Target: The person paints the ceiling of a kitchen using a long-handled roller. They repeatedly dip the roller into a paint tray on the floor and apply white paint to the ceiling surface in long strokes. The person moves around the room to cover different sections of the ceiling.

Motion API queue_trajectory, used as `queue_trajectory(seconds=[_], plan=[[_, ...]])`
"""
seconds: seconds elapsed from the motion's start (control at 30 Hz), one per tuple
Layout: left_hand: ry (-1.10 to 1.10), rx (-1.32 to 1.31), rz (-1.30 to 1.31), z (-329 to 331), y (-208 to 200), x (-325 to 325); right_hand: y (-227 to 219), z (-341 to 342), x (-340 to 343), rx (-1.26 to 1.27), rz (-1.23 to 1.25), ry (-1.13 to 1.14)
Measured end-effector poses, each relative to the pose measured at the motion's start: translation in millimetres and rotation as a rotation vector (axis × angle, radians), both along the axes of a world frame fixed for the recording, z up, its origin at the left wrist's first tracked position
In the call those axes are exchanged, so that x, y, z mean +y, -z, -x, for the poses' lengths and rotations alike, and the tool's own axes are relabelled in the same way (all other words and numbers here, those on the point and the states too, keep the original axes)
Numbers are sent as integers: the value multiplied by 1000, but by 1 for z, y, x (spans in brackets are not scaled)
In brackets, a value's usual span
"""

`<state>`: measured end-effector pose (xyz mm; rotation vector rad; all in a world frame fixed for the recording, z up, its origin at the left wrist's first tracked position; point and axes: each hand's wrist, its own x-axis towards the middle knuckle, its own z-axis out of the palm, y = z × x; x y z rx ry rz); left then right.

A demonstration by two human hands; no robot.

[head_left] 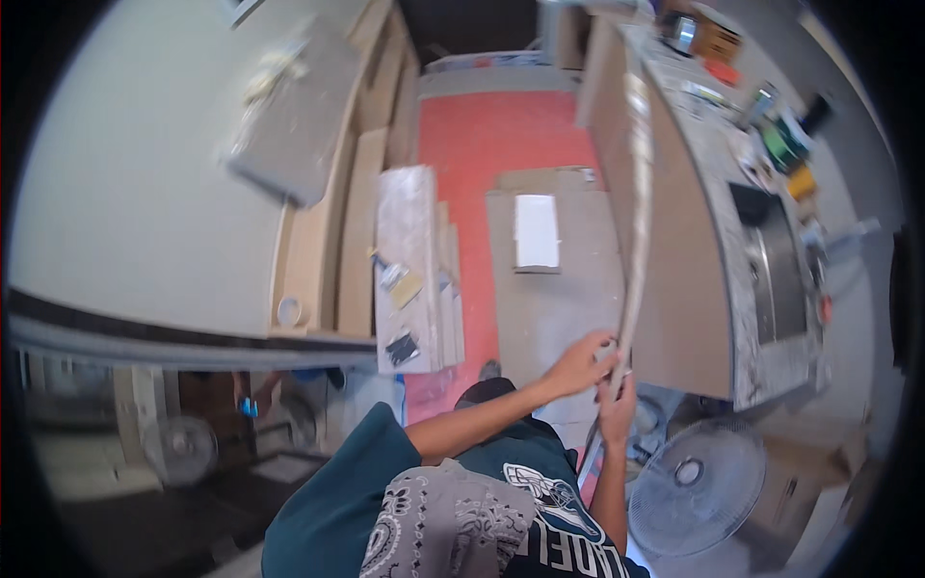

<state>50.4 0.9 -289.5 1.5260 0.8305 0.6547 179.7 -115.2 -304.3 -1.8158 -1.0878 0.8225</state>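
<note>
A long, narrow pale strip (pixel 640 193) with a glossy, wrapped-looking surface stands out in front of me, running from my hands to the far end of the counter side. My left hand (pixel 581 364) reaches across from the left and has its fingers closed at the near part of the strip. Just below it, my right hand (pixel 617 412) is wrapped around the same strip from beneath. Some small thing by the left fingertips is too unclear to name. Past my right hand the strip's lower end goes down beside my body.
A stone-topped counter (pixel 708 144) with a sink (pixel 776 279) and clutter runs along the right. A fan (pixel 696 486) stands near my right arm. Stacked boards (pixel 409 212) bearing small tools lie left of the red floor (pixel 501 125). Cardboard (pixel 578 289) carries a white panel (pixel 537 231).
</note>
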Motion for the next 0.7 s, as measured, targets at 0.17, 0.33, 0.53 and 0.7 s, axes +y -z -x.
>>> queue_trajectory(seconds=[0.17, 0.33, 0.53, 0.7], plan=[[-117, 122, 305, 63, 65, -53, 43, -8, 86, 280, 92, 3], [-602, 201, 535, 173, 154, -71, 181, -21, 73, 101, 368, 64], [-843, 452, 503, 233, 238, -113, 334, -13, 82, 115, 471, 111], [-754, 403, 419, 212, 317, -100, 538, -36, 73, 85, 479, 80]])
